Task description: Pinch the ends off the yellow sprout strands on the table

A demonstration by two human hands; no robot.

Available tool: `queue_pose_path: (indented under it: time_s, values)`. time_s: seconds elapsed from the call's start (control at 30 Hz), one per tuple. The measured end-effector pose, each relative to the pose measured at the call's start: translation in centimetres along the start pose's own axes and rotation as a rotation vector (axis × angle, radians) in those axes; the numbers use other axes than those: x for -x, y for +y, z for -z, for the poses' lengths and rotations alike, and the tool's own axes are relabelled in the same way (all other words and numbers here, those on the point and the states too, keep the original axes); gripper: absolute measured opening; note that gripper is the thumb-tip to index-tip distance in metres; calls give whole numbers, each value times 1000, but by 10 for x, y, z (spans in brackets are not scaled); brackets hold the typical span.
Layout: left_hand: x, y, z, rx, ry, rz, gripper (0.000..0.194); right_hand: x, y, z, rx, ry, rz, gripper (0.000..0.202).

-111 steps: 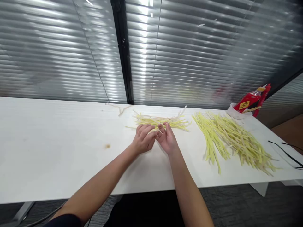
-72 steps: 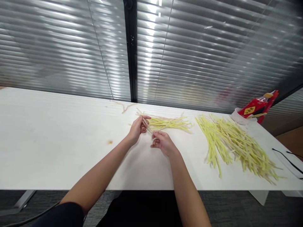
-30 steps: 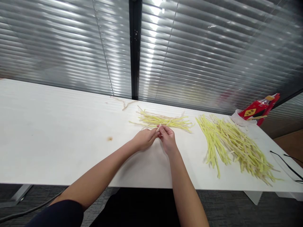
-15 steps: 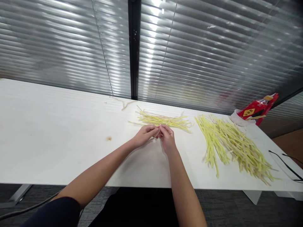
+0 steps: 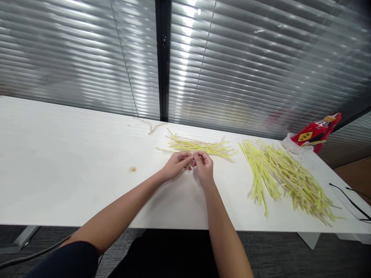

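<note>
My left hand and my right hand meet fingertip to fingertip above a white table. Together they pinch a thin pale stalk, most of it hidden by the fingers. Just beyond my hands lies a small bundle of yellow-green stalks, laid roughly side by side. A much larger loose pile of the same stalks spreads over the table to the right, apart from both hands.
A red plastic bag with a white bag under it sits at the far right by the window blinds. A pale scrap strand lies at the back edge. A black cord crosses the right corner. A small brown stain marks the table.
Earlier my left hand drew a stalk out of the small bundle. Both hands then came together in front of the bundle and have barely moved in the last half second.
</note>
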State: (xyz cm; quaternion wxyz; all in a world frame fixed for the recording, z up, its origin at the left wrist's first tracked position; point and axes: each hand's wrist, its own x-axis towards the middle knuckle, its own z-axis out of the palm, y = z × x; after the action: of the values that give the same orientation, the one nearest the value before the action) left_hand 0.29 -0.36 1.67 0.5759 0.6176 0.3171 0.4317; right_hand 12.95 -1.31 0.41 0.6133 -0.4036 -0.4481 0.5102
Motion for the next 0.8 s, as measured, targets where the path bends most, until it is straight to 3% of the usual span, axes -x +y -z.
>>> queue_pose_path:
  time_s: [0.4,0.7,0.8]
  values:
    - [1,4,1,-106,-47,55,31,0,2,0,18,30,-2,24]
    - [1,3,3,-81,-122,48,32,0,-1,4,-2,-17,-30,22]
    - [0,0,0,45,-36,85,29,-2,1,3,-36,14,-63,25]
